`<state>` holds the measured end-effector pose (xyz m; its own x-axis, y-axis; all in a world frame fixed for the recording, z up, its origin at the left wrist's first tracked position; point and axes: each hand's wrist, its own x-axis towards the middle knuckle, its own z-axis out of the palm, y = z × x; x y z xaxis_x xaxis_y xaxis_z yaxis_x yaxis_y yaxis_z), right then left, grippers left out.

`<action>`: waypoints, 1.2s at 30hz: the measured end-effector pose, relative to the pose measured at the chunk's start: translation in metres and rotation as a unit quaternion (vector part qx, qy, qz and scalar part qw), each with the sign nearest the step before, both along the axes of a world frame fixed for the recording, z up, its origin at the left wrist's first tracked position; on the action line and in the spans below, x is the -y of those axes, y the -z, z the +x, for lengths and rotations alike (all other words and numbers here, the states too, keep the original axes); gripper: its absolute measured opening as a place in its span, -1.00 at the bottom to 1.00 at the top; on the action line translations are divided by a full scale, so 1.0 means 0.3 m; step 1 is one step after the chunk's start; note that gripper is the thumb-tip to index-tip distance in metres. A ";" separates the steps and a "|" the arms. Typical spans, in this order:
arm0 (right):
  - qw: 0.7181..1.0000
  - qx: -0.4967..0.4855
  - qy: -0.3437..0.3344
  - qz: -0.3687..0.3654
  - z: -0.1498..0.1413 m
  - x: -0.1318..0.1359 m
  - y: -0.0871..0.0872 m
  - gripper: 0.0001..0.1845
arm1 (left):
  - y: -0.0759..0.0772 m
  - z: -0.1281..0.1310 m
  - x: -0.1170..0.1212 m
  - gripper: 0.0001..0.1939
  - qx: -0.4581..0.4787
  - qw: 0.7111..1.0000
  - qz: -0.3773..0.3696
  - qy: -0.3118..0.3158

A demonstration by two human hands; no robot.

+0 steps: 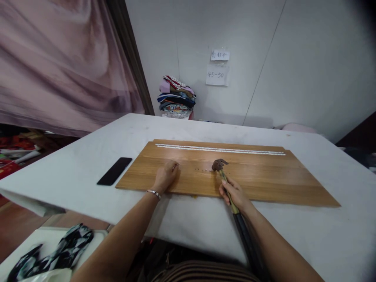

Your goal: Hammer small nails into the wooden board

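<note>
My right hand [233,192] is wrapped round the handle of a claw hammer [220,165]. The hammer's rusty head rests on or just above a brown wooden board [273,172], beside a short row of small nails [202,170] on the wood. My left hand [167,176], with a bracelet at the wrist, is closed low over the left part of the board. Its fingertips are pinched together, and what they hold, if anything, is too small to make out. Two white measuring strips [220,149] lie along the board's far edge.
A black phone [114,171] lies left of the board on the white table [73,168]. Folded clothes [177,97] are stacked behind the table. Two paper notes [217,75] hang on the wall. A patterned cloth [66,250] lies on a lower surface at the bottom left.
</note>
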<state>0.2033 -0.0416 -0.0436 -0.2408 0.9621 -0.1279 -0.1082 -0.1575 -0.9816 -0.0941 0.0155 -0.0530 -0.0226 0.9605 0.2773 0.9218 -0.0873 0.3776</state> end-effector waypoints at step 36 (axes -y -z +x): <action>1.000 -0.005 -0.002 -0.004 -0.005 -0.002 0.001 -0.47 | 0.004 -0.002 -0.005 -0.75 -0.001 1.000 -0.008 -0.006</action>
<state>0.2019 -0.0410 -0.0438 -0.2452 0.9604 -0.1324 -0.1182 -0.1652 -0.9791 -0.0947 0.0169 -0.0542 -0.0344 0.9645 0.2617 0.9236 -0.0694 0.3770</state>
